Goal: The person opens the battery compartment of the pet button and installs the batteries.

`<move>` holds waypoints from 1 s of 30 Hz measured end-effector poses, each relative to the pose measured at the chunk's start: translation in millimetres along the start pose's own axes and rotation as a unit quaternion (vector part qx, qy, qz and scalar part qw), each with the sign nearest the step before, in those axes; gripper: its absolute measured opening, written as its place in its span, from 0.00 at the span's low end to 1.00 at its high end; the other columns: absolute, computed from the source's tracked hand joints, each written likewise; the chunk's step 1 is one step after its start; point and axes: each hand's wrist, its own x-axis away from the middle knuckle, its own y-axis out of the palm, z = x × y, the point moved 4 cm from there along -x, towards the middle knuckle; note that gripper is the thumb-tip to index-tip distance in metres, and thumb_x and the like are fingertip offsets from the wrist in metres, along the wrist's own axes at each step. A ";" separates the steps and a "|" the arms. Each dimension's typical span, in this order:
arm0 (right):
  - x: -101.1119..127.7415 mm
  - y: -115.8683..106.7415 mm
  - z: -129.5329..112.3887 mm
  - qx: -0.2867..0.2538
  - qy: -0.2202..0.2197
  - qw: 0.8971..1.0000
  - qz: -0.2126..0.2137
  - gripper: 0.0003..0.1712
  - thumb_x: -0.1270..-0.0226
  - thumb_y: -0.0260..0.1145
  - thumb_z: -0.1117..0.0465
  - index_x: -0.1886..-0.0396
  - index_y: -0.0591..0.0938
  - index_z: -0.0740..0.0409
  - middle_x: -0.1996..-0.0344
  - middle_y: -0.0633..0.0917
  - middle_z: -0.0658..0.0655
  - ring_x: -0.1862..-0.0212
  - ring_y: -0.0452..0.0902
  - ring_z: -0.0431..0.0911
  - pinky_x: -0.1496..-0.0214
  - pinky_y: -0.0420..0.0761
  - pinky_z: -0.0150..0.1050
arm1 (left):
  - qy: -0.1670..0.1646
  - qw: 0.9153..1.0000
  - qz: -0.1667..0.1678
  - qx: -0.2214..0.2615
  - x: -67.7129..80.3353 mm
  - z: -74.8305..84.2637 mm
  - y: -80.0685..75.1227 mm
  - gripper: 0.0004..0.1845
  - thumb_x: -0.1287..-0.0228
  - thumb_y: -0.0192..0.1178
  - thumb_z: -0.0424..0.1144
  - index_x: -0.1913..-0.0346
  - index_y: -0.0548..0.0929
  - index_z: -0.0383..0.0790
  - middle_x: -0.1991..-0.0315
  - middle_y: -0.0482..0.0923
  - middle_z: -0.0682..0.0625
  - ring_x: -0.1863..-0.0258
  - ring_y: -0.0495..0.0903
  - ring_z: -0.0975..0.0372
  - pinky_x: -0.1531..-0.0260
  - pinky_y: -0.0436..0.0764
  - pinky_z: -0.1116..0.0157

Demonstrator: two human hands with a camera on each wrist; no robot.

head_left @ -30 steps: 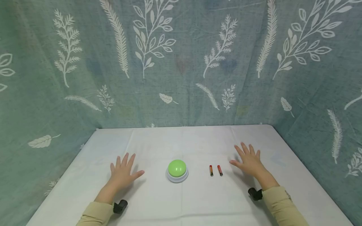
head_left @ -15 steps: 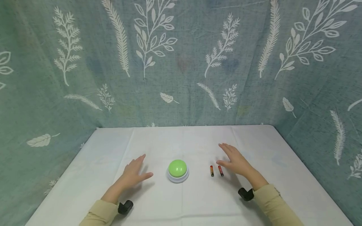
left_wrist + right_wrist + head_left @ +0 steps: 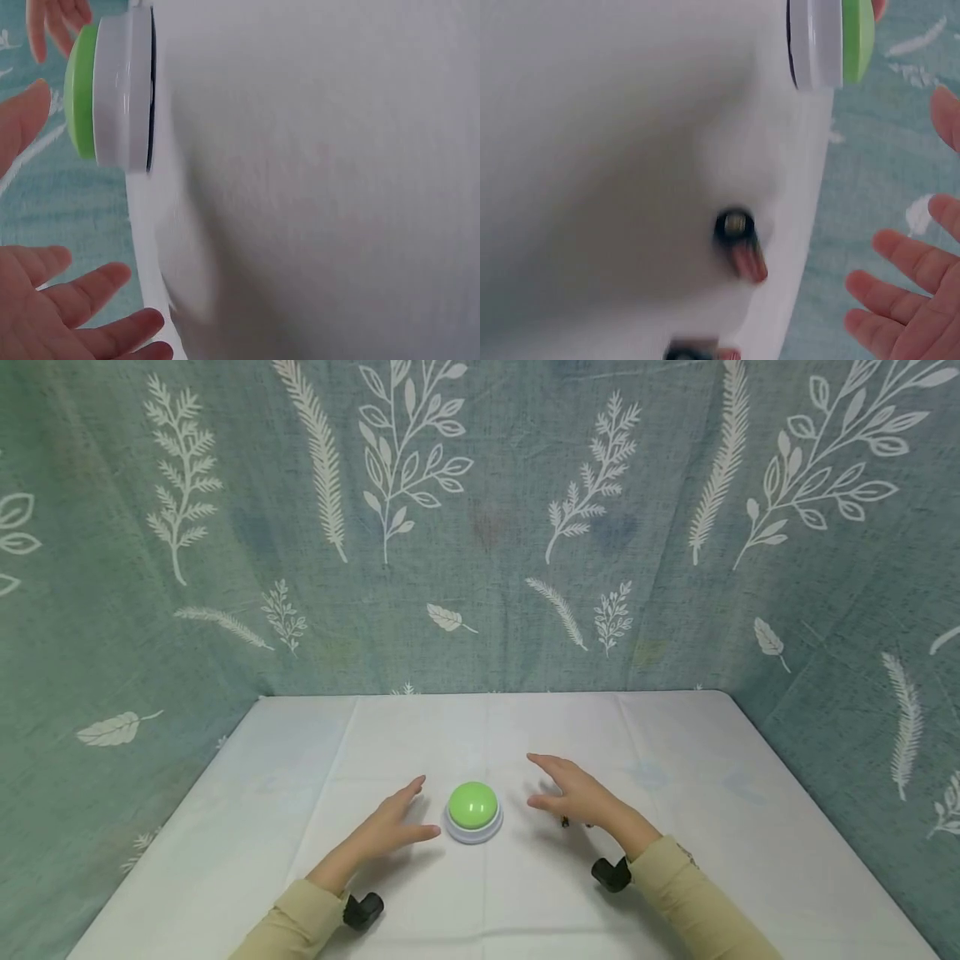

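A round push button with a green dome (image 3: 472, 806) on a white base stands mid-table in the head view. My left hand (image 3: 388, 828) is just left of it, fingers extended and thumb tip close to the base. On the other side my right hand (image 3: 579, 795) hovers with fingers spread, holding nothing. Two small batteries lie beneath the right hand, mostly hidden by it in the head view; the right wrist view shows one battery (image 3: 740, 244) and, at the bottom edge, the second battery (image 3: 697, 351).
The table (image 3: 300, 760) has a white cloth with faint creases. A green-grey curtain (image 3: 480, 610) with white leaf prints hangs behind it and along both sides. Black wrist cameras sit at both cuffs, such as the left camera (image 3: 363, 912).
Both hands have moved inward toward the push button, the left going right and the right going left over the batteries. The button and batteries stay where they were.
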 end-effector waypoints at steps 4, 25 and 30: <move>-8.9 11.4 -6.8 0.005 -0.002 1.000 -0.027 0.40 0.40 0.63 0.46 0.31 0.60 0.52 0.34 0.64 0.55 0.33 0.56 0.53 0.36 0.59 0.51 | 0.001 1.000 -0.008 -0.004 -2.9 5.1 6.8 0.49 0.50 0.66 0.53 0.30 0.53 0.38 0.35 0.61 0.36 0.35 0.57 0.43 0.40 0.57 0.44; -26.6 43.4 -20.6 0.026 -0.008 0.996 -0.088 0.42 0.42 0.63 0.43 0.31 0.60 0.50 0.35 0.66 0.58 0.34 0.59 0.54 0.37 0.60 0.53 | 0.014 1.000 -0.016 -0.019 -13.8 18.8 17.3 0.48 0.50 0.66 0.54 0.31 0.55 0.36 0.36 0.61 0.35 0.36 0.59 0.43 0.42 0.59 0.44; -29.0 47.5 -20.8 0.029 -0.014 0.995 -0.095 0.42 0.42 0.63 0.43 0.31 0.60 0.51 0.36 0.67 0.57 0.35 0.60 0.54 0.37 0.61 0.52 | 0.026 0.999 -0.022 -0.027 -16.2 20.0 19.0 0.49 0.50 0.66 0.53 0.31 0.55 0.34 0.35 0.59 0.35 0.35 0.58 0.43 0.41 0.58 0.45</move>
